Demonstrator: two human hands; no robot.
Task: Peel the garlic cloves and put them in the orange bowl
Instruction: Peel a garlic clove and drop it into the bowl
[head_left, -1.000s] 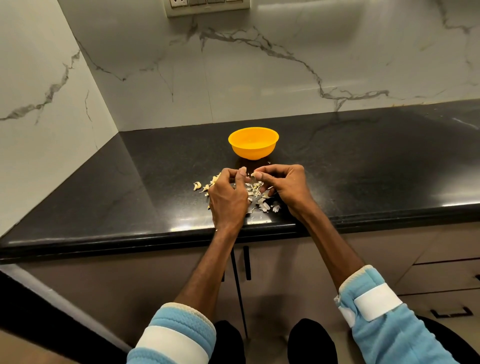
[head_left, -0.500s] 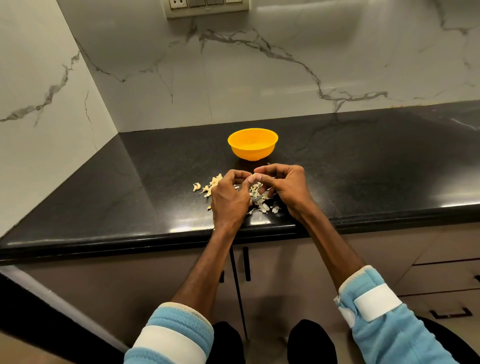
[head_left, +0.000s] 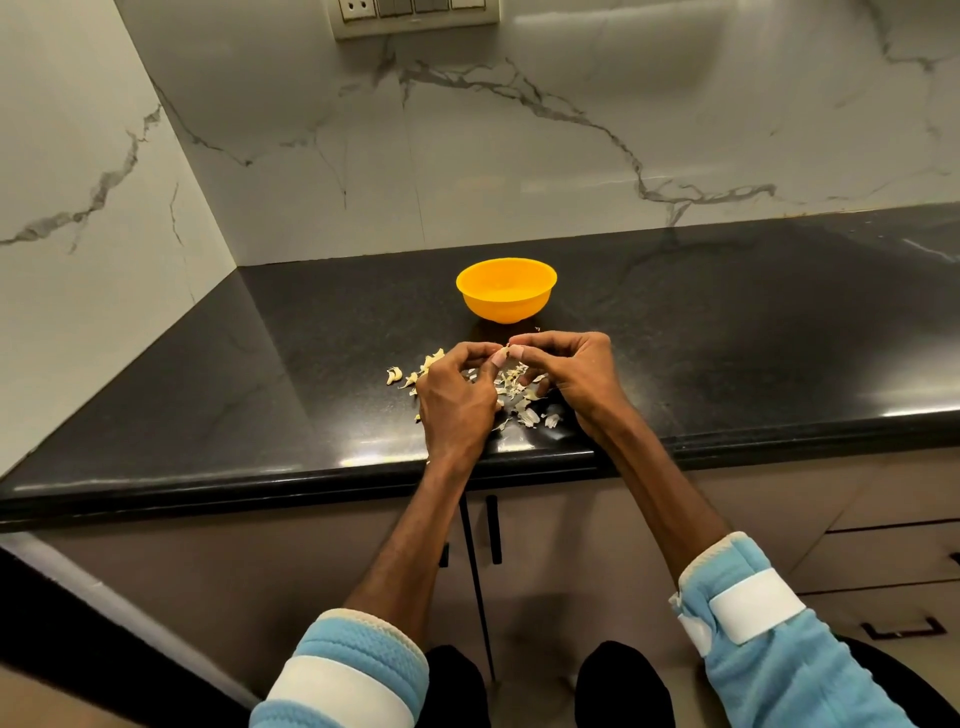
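No text, label, brand, number or sign can be read. The switch plate (head_left: 415, 21) on the wall, the orange bowl (head_left: 506, 306) and the white bands (head_left: 756, 605) on the sleeves are seen unmarked.

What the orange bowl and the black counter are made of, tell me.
The orange bowl: probably plastic, smooth, semi-matte; uniform bright colour, thin rim. The counter: looks like polished black stone, maybe granite; fine speckles and glossy reflections along its edge.
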